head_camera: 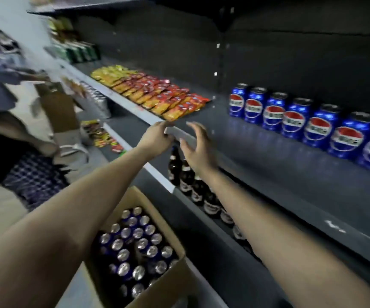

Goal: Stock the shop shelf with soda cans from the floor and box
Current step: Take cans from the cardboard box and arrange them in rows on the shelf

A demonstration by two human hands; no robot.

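Down at the near left, under your left forearm, the soda cans point(138, 243) stand upright in the box point(170, 276), nearer your left grip point(157, 135), curled at the shelf point(268, 170) edge (whether holding anything, I cannot tell), than your spread, empty right grip point(198, 147).

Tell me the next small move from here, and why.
Probably lower the right hand into the box for a can: it is open, neither it nor the left hand holds a can, the box looks full, and the shelf has bare space before the blue cans.
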